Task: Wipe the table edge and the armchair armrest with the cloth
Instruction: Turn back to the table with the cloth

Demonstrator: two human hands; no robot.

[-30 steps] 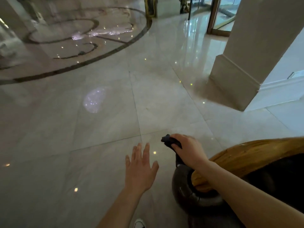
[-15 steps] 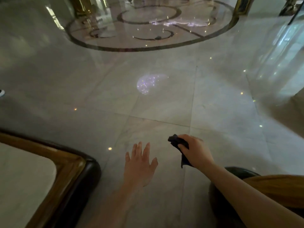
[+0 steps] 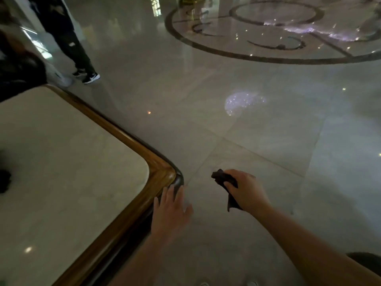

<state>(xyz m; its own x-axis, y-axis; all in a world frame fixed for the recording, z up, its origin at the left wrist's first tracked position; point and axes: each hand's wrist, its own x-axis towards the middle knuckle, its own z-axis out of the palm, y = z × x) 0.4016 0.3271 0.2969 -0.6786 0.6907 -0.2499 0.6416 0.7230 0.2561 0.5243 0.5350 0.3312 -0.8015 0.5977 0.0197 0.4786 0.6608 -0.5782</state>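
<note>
A table with a pale stone top and a brown wooden edge [image 3: 132, 211] fills the lower left, its rounded corner pointing toward the floor's middle. My left hand [image 3: 170, 213] hovers with fingers spread just beside that corner, fingertips close to the dark outer rim. My right hand [image 3: 245, 191] is over the floor to the right, closed around a dark crumpled cloth [image 3: 223, 180] that hangs below the fist. Only a dark sliver of the armchair [image 3: 365, 261] shows at the bottom right, behind my right forearm.
A person in dark trousers and black shoes [image 3: 90, 76] stands at the upper left, near the table's far side. A dark shape [image 3: 18, 73] overlaps the table's far left. Polished marble floor with a round dark inlay [image 3: 268, 56] stretches ahead.
My view has swung left: the armchair has slid out to the bottom right and the table has come in. My right hand left the armrest, still holding the cloth.
</note>
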